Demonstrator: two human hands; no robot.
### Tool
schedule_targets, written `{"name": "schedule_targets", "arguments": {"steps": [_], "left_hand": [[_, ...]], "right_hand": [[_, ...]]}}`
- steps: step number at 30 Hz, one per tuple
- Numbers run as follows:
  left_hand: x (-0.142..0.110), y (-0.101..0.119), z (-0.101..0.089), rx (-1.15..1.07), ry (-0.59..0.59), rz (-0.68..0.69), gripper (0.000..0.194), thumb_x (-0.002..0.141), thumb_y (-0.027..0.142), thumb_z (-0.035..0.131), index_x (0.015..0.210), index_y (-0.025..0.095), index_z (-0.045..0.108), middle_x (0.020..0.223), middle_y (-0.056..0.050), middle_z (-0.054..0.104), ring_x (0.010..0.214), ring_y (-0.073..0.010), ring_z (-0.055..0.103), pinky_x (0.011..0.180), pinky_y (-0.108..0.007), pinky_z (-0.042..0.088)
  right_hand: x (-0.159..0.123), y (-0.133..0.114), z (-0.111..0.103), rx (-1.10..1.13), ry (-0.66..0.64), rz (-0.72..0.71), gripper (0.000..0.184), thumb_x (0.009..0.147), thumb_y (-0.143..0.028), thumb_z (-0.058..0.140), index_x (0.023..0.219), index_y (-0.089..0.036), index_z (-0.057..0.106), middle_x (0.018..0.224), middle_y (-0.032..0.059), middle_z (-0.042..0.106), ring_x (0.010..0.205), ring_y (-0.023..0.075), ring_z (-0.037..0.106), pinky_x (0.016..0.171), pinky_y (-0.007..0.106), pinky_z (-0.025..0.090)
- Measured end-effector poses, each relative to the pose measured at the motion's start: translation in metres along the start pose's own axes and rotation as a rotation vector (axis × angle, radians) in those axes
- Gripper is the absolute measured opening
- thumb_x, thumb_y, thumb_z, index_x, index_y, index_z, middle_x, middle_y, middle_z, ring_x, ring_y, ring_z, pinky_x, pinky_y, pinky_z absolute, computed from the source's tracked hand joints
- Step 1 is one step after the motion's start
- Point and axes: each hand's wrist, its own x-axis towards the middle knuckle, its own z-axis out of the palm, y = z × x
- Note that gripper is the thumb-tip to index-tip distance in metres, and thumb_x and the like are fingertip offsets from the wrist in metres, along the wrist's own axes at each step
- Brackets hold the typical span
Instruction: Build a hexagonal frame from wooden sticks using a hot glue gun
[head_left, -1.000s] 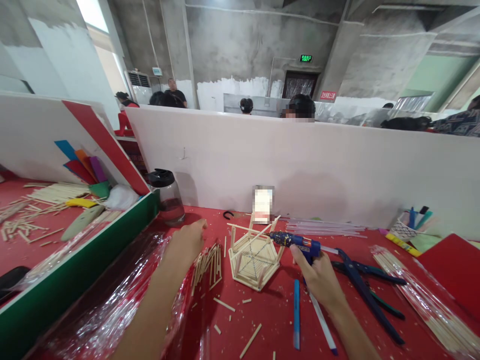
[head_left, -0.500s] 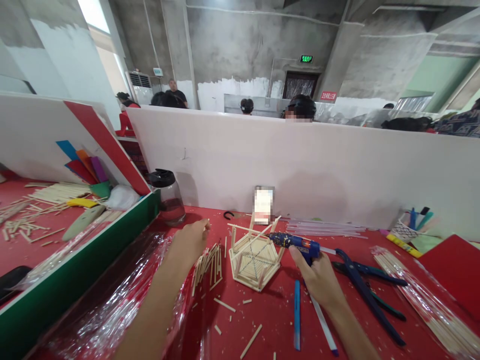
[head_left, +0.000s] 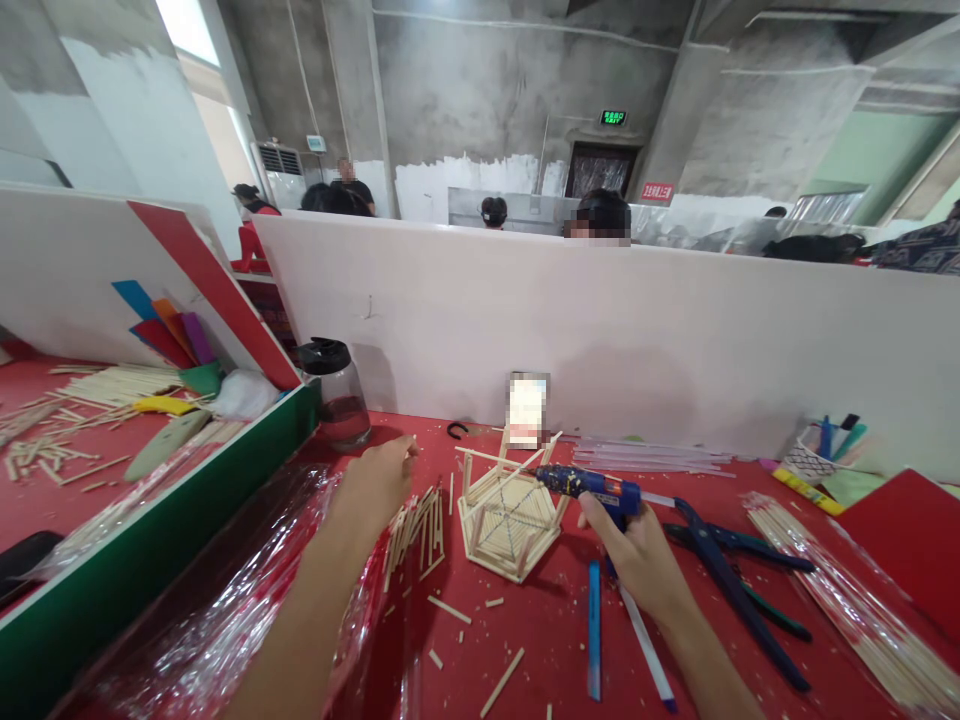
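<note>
My right hand (head_left: 634, 545) is wrapped round the handle of a blue glue gun (head_left: 592, 487). Its nozzle points left, over the upper right of a hexagonal stick frame (head_left: 506, 530). Short posts stand at the frame's corners, and long sticks lie across its far side. Left of the frame, my left hand (head_left: 382, 475) hovers with its fingers curled together; whatever is between them is too small to make out. Below that hand lies a pile of cut sticks (head_left: 416, 535). A phone (head_left: 527, 410) with a blurred screen leans upright behind the frame.
Pliers (head_left: 735, 570) lie to the right, beside wrapped sticks (head_left: 840, 600). A blue strip (head_left: 594, 630) and a white pen (head_left: 646, 650) are near my right forearm. A jug (head_left: 337, 395) stands by the green divider (head_left: 172, 520). Glue sticks (head_left: 652, 456) lie along the white partition (head_left: 600, 330).
The glue gun and my right hand have shifted very slightly left. My left hand has barely moved, and the stick frame stays in place.
</note>
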Motion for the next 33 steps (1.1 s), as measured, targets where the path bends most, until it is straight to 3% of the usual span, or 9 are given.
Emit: {"name": "schedule_targets", "arguments": {"steps": [6, 12, 16, 20, 23, 27, 33], "left_hand": [[-0.008, 0.008, -0.021, -0.031, 0.041, -0.054, 0.026, 0.090, 0.020, 0.045, 0.105, 0.026, 0.065, 0.104, -0.008, 0.075, 0.093, -0.0282, 0.070, 0.070, -0.030, 0.045], [-0.017, 0.016, -0.043, -0.123, 0.183, -0.043, 0.027, 0.094, 0.038, 0.045, 0.099, 0.026, 0.069, 0.097, -0.006, 0.075, 0.090, -0.0284, 0.069, 0.070, -0.032, 0.045], [-0.027, 0.020, -0.055, -0.310, 0.288, 0.003, 0.031, 0.093, 0.042, 0.044, 0.103, 0.026, 0.069, 0.085, -0.003, 0.075, 0.080, -0.0229, 0.069, 0.070, -0.030, 0.046], [-0.034, 0.022, -0.060, -0.376, 0.374, 0.066, 0.030, 0.090, 0.036, 0.045, 0.104, 0.025, 0.069, 0.092, -0.003, 0.075, 0.077, -0.0201, 0.069, 0.071, -0.029, 0.047], [-0.034, 0.021, -0.060, -0.387, 0.376, 0.082, 0.030, 0.090, 0.036, 0.044, 0.104, 0.026, 0.069, 0.096, -0.003, 0.074, 0.076, -0.0197, 0.069, 0.071, -0.029, 0.047], [-0.032, 0.021, -0.058, -0.383, 0.357, 0.097, 0.032, 0.091, 0.037, 0.043, 0.105, 0.025, 0.069, 0.094, -0.003, 0.075, 0.079, -0.0207, 0.069, 0.072, -0.029, 0.047], [-0.033, 0.023, -0.059, -0.385, 0.333, 0.097, 0.033, 0.090, 0.039, 0.043, 0.106, 0.025, 0.069, 0.089, -0.003, 0.075, 0.078, -0.0214, 0.070, 0.073, -0.031, 0.048]], "right_hand": [[0.002, 0.000, -0.007, -0.027, 0.005, 0.038, 0.050, 0.086, -0.060, 0.052, 0.062, -0.018, 0.063, 0.056, 0.0014, 0.057, 0.059, 0.0187, 0.054, 0.057, 0.027, 0.043], [0.001, -0.003, -0.004, 0.017, -0.031, 0.038, 0.049, 0.087, -0.059, 0.051, 0.065, -0.017, 0.064, 0.059, 0.0011, 0.058, 0.061, 0.0180, 0.054, 0.058, 0.026, 0.043], [0.003, 0.000, -0.011, 0.005, -0.008, 0.073, 0.051, 0.086, -0.062, 0.051, 0.066, -0.017, 0.066, 0.056, 0.0010, 0.057, 0.058, 0.0183, 0.053, 0.057, 0.027, 0.043], [0.005, 0.002, -0.029, -0.003, 0.001, 0.057, 0.049, 0.086, -0.061, 0.050, 0.071, -0.018, 0.068, 0.061, 0.0025, 0.062, 0.062, 0.0203, 0.056, 0.060, 0.029, 0.045], [0.006, 0.004, -0.045, -0.050, 0.012, 0.041, 0.046, 0.086, -0.060, 0.052, 0.069, -0.019, 0.067, 0.068, 0.0044, 0.066, 0.068, 0.0219, 0.059, 0.065, 0.029, 0.046], [0.005, 0.004, -0.064, -0.149, 0.018, 0.043, 0.045, 0.086, -0.058, 0.051, 0.063, -0.020, 0.060, 0.060, 0.0015, 0.060, 0.061, 0.0187, 0.053, 0.059, 0.027, 0.043], [0.004, -0.001, -0.072, -0.237, -0.064, 0.047, 0.044, 0.087, -0.057, 0.049, 0.061, -0.022, 0.045, 0.056, -0.0028, 0.050, 0.059, 0.0160, 0.047, 0.057, 0.025, 0.040]]}}
